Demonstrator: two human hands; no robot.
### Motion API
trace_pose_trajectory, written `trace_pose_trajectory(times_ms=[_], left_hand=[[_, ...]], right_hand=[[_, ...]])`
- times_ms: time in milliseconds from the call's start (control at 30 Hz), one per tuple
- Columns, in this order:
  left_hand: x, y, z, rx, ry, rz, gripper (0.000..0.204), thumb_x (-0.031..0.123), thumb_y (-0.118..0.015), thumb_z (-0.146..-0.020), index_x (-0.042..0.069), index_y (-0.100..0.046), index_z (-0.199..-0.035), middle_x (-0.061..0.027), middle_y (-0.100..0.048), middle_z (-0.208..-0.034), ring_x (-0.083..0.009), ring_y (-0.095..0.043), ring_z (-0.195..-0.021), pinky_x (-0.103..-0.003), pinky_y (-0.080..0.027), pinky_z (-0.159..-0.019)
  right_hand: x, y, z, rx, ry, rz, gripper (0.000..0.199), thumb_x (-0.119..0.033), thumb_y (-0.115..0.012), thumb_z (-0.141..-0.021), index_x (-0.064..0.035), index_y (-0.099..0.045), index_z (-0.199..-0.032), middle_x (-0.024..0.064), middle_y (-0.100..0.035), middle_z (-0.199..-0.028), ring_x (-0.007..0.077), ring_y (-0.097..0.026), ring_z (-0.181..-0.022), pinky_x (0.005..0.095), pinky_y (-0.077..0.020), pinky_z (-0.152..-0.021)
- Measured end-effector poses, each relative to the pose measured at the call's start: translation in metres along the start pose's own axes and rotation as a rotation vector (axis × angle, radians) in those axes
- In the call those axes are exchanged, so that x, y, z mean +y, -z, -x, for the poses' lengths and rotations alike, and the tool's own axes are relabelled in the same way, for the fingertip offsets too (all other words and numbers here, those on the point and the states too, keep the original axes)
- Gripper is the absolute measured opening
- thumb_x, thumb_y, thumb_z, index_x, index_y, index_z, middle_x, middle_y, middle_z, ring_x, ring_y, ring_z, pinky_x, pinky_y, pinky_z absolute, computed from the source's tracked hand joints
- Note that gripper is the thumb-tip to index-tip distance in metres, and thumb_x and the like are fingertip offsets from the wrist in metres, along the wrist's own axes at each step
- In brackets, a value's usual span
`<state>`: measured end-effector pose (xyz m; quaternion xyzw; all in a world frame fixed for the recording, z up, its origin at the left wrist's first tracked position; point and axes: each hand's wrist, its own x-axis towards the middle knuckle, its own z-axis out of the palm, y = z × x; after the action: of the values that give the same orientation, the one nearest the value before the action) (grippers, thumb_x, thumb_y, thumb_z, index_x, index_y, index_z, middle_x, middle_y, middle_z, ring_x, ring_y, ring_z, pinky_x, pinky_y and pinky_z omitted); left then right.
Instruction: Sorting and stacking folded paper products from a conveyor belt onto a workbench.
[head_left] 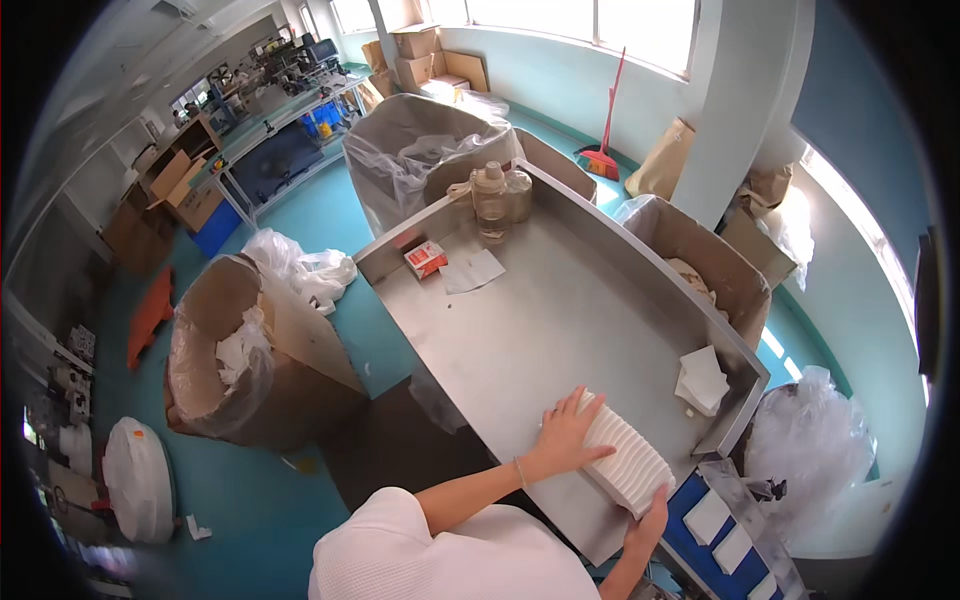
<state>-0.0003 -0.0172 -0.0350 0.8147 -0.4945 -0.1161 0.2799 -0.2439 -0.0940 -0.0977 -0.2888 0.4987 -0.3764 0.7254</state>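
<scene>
On the near right of the metal table [530,330] lies a long row of white, soft-looking folded pads [630,460], pressed together so that their edges form wavy ridges. My left hand [565,440] grips the far-left end of the row, with its fingers over the far end and the thumb along the near side. At the near end, my right hand [650,518] is closed on the row, and some of its fingers are hidden. A few flat white pads [703,382] lie apart by the right rim.
A blue conveyor belt [690,497] carrying several white pads adjoins the table's near right end. A bottle [490,205], a red-and-white box [425,259] and a paper sheet [473,271] sit at the far end. Lined cartons [300,350] stand around; a raised metal rim edges the table.
</scene>
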Motion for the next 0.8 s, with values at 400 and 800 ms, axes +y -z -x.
trace_pose_trajectory(times_ms=[400,800], left_hand=[[-0.003,-0.002,-0.007,-0.051,0.050,0.063,0.091,0.061,-0.069,-0.081,0.014,-0.036,-0.152,-0.0247,-0.029,-0.154,-0.0407,-0.039,-0.133,-0.055,-0.035,-0.104],[0.004,-0.010,0.000,-0.047,-0.004,0.052,0.091,0.061,-0.069,-0.081,0.014,-0.036,-0.152,-0.0248,-0.030,-0.153,-0.0417,-0.042,-0.130,-0.054,-0.037,-0.102]], right_hand=[[-0.011,0.029,0.008,-0.151,-0.127,0.064,0.033,-0.028,-0.059,-0.100,-0.0053,-0.057,-0.124,0.0074,-0.067,-0.096,0.0167,-0.060,-0.069,0.0281,-0.0479,-0.057],[-0.007,0.003,-0.009,0.008,0.170,0.554,0.047,-0.042,-0.056,-0.102,0.0007,-0.058,-0.122,0.0082,-0.065,-0.114,0.0165,-0.060,-0.097,0.0328,-0.0470,-0.084]])
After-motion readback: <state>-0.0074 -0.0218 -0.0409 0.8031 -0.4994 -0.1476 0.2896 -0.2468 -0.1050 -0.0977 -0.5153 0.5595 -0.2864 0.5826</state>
